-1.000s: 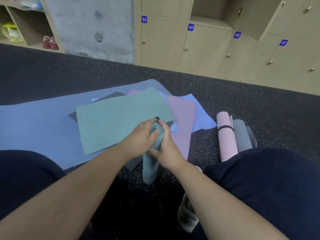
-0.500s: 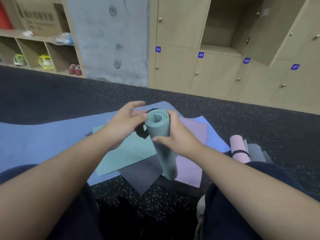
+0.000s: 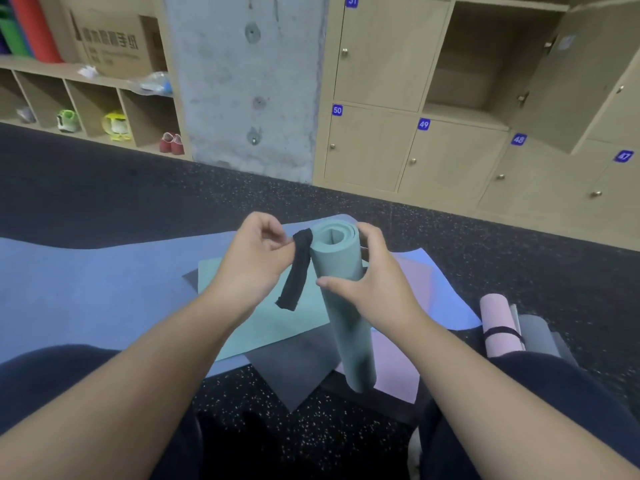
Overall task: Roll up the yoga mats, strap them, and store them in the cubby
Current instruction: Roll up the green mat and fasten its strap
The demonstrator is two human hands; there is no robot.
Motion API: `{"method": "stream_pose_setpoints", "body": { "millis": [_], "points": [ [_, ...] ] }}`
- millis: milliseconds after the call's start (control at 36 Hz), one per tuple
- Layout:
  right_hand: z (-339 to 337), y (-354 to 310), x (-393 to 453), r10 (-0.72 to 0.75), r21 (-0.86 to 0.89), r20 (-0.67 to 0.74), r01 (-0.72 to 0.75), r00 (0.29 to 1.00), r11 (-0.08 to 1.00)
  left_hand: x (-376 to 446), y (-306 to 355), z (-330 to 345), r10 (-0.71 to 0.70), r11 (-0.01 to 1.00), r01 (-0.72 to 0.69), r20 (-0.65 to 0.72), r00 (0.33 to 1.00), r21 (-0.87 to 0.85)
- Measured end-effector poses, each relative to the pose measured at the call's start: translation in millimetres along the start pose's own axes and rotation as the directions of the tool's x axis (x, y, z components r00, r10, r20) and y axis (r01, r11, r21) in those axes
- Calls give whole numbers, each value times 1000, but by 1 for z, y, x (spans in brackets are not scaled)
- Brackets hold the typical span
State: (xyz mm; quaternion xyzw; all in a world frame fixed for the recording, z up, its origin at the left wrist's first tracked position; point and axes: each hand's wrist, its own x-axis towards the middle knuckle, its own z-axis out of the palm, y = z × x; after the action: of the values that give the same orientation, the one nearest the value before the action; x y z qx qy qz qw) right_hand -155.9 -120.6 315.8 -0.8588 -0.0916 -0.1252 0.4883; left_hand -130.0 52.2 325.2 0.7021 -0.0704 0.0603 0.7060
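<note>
A rolled teal mat (image 3: 346, 306) stands tilted in front of me, its open end up. My right hand (image 3: 363, 289) grips it near the top. My left hand (image 3: 256, 265) pinches the upper end of a black strap (image 3: 296, 271), which hangs loose beside the roll. Flat mats lie below: a teal one (image 3: 263, 320), a dark grey one (image 3: 294, 368), a pink one (image 3: 394, 368) and a large blue one (image 3: 86, 292). A rolled pink mat (image 3: 498, 323) with a black strap and a rolled grey mat (image 3: 536, 334) lie at the right.
An open cubby (image 3: 478, 57) with its door (image 3: 568, 74) swung right is in the wooden lockers ahead. A concrete pillar (image 3: 249, 81) stands centre left. Low shelves (image 3: 86, 109) with shoes and a cardboard box (image 3: 110, 36) are at far left. The floor (image 3: 104, 195) is dark speckled rubber.
The teal roll has been lifted from lying low over the flat mats to a raised, tilted position. The black strap now hangs free from my left fingers. My view has tilted upward.
</note>
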Motion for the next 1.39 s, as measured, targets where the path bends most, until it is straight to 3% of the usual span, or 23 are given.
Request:
{"method": "stream_pose_setpoints", "body": {
  "millis": [139, 306, 417, 611, 750, 889, 1139, 1306, 1389],
  "points": [
    [5, 2, 2, -2, -3, 15, 2, 1000, 1000, -2, 1, 1, -9, 1000, 9, -77, 997, 5],
    [12, 1, 3, 7, -70, 40, -4, 999, 998, -10, 6, 3, 95, 993, -97, 41, 995, 61],
    [14, 0, 5, -4, -76, 50, 8, 999, 997, -9, 3, -5, 226, 937, -252, 131, 965, 240],
    [21, -1, 2, -7, -65, 98, 14, 995, 998, -7, -6, -12, 122, 917, -246, 367, 922, 314],
    [27, -1, -3, 15, -82, 133, -4, 991, 997, -3, -10, -15, 39, 894, -197, 369, 928, 402],
    [33, 4, -4, 37, -29, 148, -33, 988, 999, -3, -7, -18, 75, 905, -217, 364, 928, 366],
    [21, 32, 2, 154, -443, 264, -22, 952, 896, -3, -7, -27, 69, 959, -160, 358, 931, 232],
    [12, 39, -1, 175, -575, 225, -14, 958, 818, -1, -7, -35, 23, 975, -102, 367, 930, 199],
    [11, 39, -4, 145, -611, 187, 0, 972, 791, -4, -7, -34, 16, 901, -175, 372, 928, 398]
  ]
}}
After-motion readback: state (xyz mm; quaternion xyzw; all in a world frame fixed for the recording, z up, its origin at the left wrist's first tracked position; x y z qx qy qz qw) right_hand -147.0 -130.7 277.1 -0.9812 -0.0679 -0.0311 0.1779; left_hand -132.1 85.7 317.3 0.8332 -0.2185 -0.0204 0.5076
